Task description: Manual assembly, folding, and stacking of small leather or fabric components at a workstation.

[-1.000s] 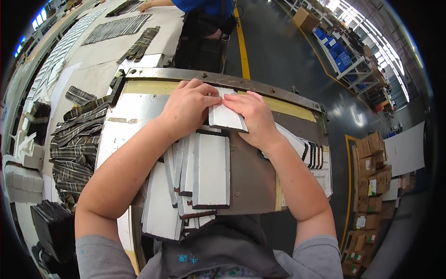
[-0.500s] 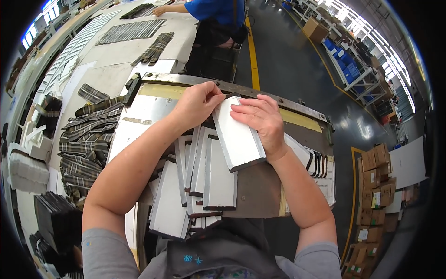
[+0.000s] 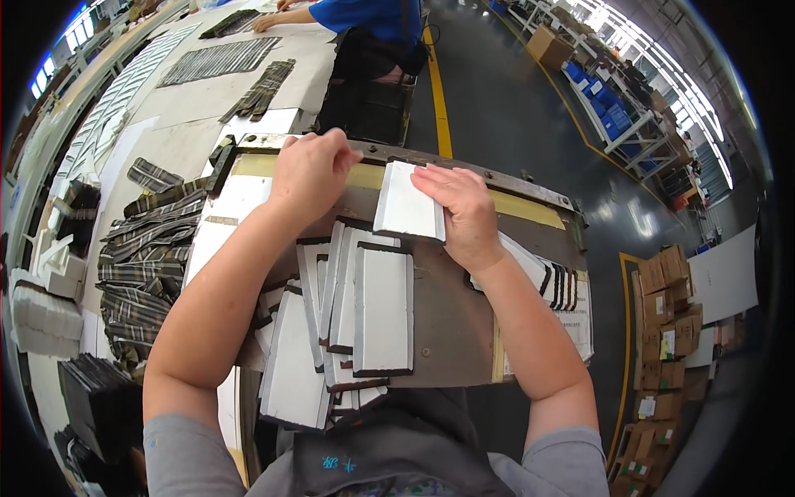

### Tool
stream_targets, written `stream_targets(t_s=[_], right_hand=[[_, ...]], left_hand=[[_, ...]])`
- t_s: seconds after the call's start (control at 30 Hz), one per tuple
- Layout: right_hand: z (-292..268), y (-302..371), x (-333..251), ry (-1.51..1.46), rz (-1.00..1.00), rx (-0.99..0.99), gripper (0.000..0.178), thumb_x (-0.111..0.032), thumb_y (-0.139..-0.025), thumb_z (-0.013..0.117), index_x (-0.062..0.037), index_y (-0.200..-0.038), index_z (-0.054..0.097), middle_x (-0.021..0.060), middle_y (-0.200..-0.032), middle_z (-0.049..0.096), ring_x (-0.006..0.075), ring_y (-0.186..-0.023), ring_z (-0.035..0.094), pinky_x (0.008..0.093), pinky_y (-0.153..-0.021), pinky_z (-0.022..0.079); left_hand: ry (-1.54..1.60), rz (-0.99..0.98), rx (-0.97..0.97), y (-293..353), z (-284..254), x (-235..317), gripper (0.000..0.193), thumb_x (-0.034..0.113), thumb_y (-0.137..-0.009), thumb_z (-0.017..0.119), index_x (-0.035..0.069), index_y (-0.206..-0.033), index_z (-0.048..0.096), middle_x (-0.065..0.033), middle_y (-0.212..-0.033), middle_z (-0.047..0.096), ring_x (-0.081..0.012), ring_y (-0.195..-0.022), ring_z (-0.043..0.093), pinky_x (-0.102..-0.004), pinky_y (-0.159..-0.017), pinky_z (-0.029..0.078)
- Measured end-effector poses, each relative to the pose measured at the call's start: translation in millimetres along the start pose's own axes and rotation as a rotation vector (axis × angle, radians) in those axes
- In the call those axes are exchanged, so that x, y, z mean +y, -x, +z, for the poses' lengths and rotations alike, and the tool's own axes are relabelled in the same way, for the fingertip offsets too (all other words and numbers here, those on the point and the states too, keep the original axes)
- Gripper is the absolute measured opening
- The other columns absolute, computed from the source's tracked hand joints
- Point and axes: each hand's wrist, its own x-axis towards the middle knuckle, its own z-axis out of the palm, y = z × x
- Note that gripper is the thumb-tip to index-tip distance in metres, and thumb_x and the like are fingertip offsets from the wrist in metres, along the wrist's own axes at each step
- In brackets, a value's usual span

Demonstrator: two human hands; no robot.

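Observation:
In my right hand (image 3: 464, 209) is a white rectangular panel (image 3: 406, 199) with grey side strips and dark edges. The fingers lie over its right side, and it is tipped up above the far part of the work board. My left hand (image 3: 313, 170) is apart from the panel, to its left, near the board's metal rail. Its fingers are curled together in a pinch; whether anything small is between them is hidden. Similar white panels (image 3: 384, 311) lie in a loose, overlapping heap on the near left of the board, below my left forearm.
The brown work board (image 3: 451, 331) has a metal rail (image 3: 513, 184) along its far edge. Stacked panels (image 3: 530, 269) lie by my right forearm. Plaid fabric strips (image 3: 141, 286) are heaped at left. Across the table works a person in blue (image 3: 364, 21). Cardboard boxes (image 3: 662, 331) stand at right.
My left hand has come away from the panel's far end and moved left. The panel in my right hand has tilted, its near end raised and drawn away from me.

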Motion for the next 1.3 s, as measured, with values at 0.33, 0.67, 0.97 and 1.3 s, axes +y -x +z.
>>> stream_targets(t_s=[0.33,0.67,0.97,1.3], right_hand=[[3.0,4.6,4.7,-0.130,0.125,-0.281,0.030,-0.004,-0.087,0.065,-0.0100,-0.114,0.075,0.0143,-0.129,0.069,0.0282,-0.127,0.061,0.0427,-0.108,0.041],[4.6,5.8,1.4,0.003,0.088,-0.297,0.032,-0.009,-0.086,0.068,-0.0094,-0.117,0.074,0.0140,-0.132,0.067,0.0278,-0.130,0.058,0.0454,-0.112,0.040],[3.1,2.5,-2.2,0.050,0.036,-0.210,0.029,-0.008,-0.082,0.070,-0.0094,-0.111,0.076,0.0102,-0.114,0.070,0.0296,-0.110,0.063,0.0414,-0.102,0.046],[2.0,4.4,-0.5,0.010,0.075,-0.241,0.030,-0.006,-0.081,0.069,-0.0110,-0.109,0.077,0.0104,-0.118,0.069,0.0301,-0.114,0.062,0.0417,-0.103,0.045]], left_hand=[[0.023,0.408,-0.248,17.3,7.0,7.6,0.038,0.005,-0.086,0.067,0.013,-0.123,0.071,-0.0027,-0.132,0.066,-0.0276,-0.124,0.054,-0.0431,-0.111,0.038],[-0.071,0.361,-0.250,20.0,9.7,17.3,0.034,0.010,-0.094,0.059,0.008,-0.126,0.069,-0.0037,-0.139,0.064,-0.0260,-0.125,0.056,-0.0427,-0.111,0.037],[-0.050,0.314,-0.205,24.2,10.2,20.7,0.032,0.012,-0.094,0.061,0.016,-0.123,0.072,-0.0092,-0.105,0.058,-0.0280,-0.108,0.054,-0.0412,-0.100,0.041],[-0.075,0.309,-0.201,24.0,8.0,21.1,0.029,0.015,-0.094,0.064,0.018,-0.121,0.074,-0.0077,-0.101,0.059,-0.0266,-0.104,0.054,-0.0393,-0.097,0.042]])
